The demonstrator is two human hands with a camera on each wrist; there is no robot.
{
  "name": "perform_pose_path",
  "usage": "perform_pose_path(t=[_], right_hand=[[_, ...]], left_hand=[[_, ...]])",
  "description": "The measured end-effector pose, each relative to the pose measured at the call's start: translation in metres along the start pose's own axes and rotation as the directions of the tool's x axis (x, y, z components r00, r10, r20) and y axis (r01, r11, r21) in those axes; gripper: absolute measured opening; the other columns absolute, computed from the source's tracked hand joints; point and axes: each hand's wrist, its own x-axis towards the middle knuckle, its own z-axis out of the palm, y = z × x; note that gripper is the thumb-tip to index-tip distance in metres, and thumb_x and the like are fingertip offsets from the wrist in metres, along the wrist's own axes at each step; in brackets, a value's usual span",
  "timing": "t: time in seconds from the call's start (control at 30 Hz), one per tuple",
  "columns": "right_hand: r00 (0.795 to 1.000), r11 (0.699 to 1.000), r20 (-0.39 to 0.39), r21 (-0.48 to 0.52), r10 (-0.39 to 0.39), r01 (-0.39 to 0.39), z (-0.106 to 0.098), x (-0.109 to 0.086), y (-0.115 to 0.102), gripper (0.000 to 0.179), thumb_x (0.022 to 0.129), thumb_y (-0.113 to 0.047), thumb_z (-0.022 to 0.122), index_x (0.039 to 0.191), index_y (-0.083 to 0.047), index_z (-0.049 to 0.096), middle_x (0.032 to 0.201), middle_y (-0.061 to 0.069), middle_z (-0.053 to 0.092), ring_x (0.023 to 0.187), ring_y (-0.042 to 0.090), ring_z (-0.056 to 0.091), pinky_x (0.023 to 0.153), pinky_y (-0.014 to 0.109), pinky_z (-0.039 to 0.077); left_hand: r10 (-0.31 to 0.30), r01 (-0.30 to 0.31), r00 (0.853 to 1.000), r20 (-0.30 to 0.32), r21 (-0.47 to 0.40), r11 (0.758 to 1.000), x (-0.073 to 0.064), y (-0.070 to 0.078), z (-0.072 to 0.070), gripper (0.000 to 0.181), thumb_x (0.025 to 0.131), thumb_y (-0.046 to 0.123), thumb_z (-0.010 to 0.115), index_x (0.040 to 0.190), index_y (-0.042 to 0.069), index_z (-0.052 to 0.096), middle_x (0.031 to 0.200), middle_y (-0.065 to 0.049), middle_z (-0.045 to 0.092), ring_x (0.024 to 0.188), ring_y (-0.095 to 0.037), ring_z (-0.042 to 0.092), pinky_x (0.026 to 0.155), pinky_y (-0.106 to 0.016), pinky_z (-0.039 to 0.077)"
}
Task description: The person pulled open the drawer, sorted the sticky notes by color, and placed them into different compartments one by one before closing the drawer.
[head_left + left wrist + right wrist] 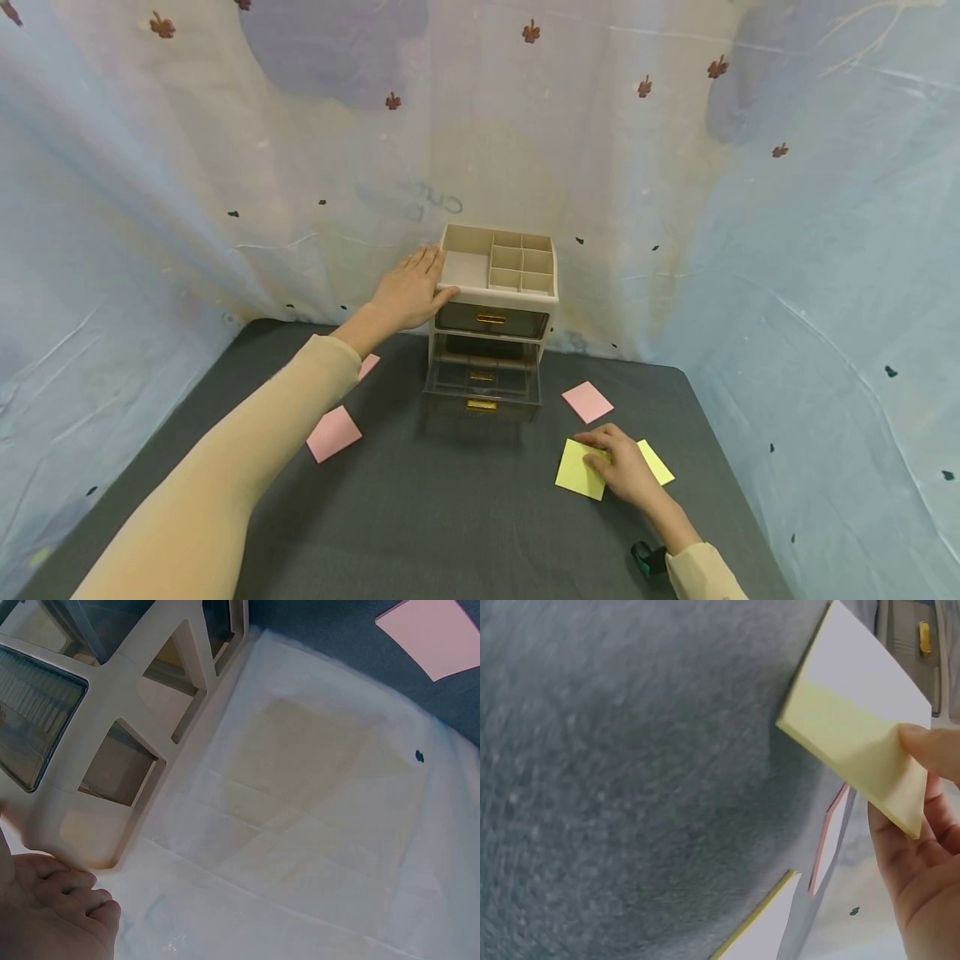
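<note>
A cream desktop organizer (498,296) with dark see-through drawers stands at the back of the table. Its top drawer is closed, and a see-through drawer (482,392) below it is pulled out. My left hand (411,287) rests against the organizer's upper left side, fingers straight, thumb at the front edge; the left wrist view shows this hand (60,911) at the organizer's corner. My right hand (622,462) pinches a yellow sticky note pad (855,727) between thumb and fingers, tilted above the table. Another yellow sticky note pad (655,462) lies beside that hand.
One pink sticky note pad (587,402) lies right of the organizer. To the left is another pink pad (333,434), with a third pink pad (368,365) partly hidden by my left arm. A dark strap (648,559) is near my right cuff. Patterned curtains (375,167) surround the table.
</note>
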Motion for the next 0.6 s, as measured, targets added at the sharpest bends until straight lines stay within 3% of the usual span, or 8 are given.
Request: perform_pose_path(t=[0.2, 0.6], right_hand=[[0.998, 0.996, -0.019, 0.071, -0.061, 0.063, -0.003, -0.001, -0.004, 0.028, 0.09, 0.007, 0.076, 0.111, -0.012, 0.08, 0.1, -0.004, 0.066, 0.089, 0.016, 0.066, 0.071, 0.029, 0.055], [0.997, 0.993, -0.035, 0.086, -0.075, 0.078, -0.008, 0.0, -0.018, 0.028, 0.092, 0.006, 0.074, 0.112, -0.013, 0.079, 0.101, -0.006, 0.066, 0.089, 0.014, 0.066, 0.074, 0.03, 0.057]], left_hand=[[0.002, -0.001, 1.0, -0.012, 0.016, 1.0, -0.001, -0.001, 0.0, 0.082, 0.111, 0.056, 0.031, 0.164, -0.004, 0.013, 0.172, -0.023, 0.011, 0.159, -0.038, 0.012, 0.129, -0.051, 0.017], [0.003, -0.002, 1.0, -0.009, 0.007, 1.0, -0.001, 0.001, -0.001, 0.082, 0.111, 0.056, 0.031, 0.164, -0.004, 0.013, 0.172, -0.022, 0.01, 0.159, -0.038, 0.011, 0.129, -0.05, 0.016]])
